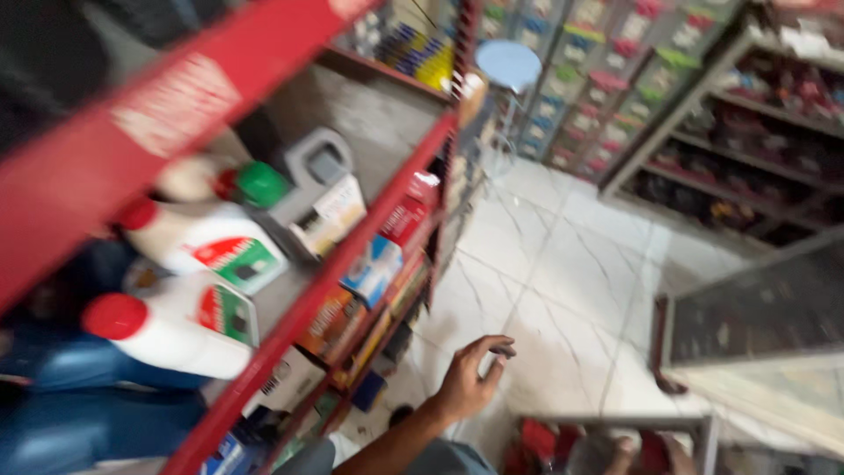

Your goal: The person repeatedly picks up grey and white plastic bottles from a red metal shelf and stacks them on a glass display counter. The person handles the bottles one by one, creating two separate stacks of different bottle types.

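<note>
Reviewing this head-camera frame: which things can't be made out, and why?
- Right hand: not seen anywhere in the head view.
- Left hand: the small dark thing at its fingertips is blurred; its kind and any grip cannot be told.
- White bottles with red caps on the red shelf: motion blur smears their labels.
- Boxes lower on the shelf: blurred, partly hidden by the shelf edges.
- Far shelving: goods too small and blurred.

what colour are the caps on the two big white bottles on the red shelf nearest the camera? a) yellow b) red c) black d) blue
b: both white bottles lying on the red shelf carry red caps; a separate bottle behind them has a green cap. The one hand in view hangs apart from the shelf, over the pale tiled floor.
</note>
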